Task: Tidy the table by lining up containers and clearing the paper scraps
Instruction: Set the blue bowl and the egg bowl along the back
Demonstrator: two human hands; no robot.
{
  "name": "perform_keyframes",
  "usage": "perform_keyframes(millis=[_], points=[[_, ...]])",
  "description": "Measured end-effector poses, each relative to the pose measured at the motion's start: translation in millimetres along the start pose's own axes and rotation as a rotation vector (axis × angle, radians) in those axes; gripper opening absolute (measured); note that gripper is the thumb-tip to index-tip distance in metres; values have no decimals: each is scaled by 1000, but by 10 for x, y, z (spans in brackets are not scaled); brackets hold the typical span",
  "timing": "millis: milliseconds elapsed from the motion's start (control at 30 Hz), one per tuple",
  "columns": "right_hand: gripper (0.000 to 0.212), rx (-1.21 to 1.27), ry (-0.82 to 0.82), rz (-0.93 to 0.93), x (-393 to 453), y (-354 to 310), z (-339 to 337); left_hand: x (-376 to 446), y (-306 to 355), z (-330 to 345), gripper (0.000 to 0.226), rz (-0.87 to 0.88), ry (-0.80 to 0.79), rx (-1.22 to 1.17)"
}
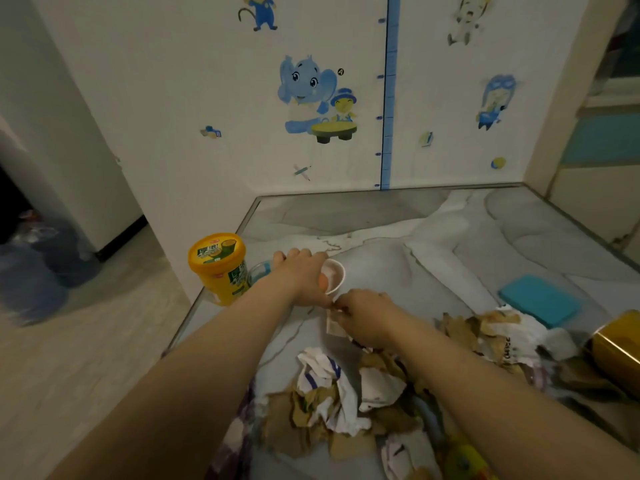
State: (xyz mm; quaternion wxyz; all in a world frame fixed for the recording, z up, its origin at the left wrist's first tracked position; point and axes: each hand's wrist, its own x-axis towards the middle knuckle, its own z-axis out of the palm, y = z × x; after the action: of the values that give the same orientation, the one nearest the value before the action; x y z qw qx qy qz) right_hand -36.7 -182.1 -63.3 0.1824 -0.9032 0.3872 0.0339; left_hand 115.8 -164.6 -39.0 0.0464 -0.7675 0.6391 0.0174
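A tub stands at the table's left edge, with a clear cup just beside it on the right. A paper cup stands right of those. Paper scraps lie heaped along the near edge. A flat case lies toward the right edge, a tin nearer.

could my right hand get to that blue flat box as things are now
Probably yes: the right hand pinches a paper scrap, but bare table lies between it and the blue box.
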Motion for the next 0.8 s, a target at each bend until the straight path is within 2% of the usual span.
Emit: perform_keyframes(millis=[200,300,467,600,800], points=[[32,214,-69,9,-159,63,-103,29,15,-12,89,-10,-54,29],[31,240,-89,-1,-204,97,-113,44,37,20,89,-30,-84,43],[33,280,-55,-17,-289,152,-196,36,109,81,90,-48,-105,74],[40,326,53,30,-356,230,-278,-2,154,74,91,-79,-134,39],[38,263,52,4,-492,174,-382,-122,287,-5,107,-137,-163,-3]])
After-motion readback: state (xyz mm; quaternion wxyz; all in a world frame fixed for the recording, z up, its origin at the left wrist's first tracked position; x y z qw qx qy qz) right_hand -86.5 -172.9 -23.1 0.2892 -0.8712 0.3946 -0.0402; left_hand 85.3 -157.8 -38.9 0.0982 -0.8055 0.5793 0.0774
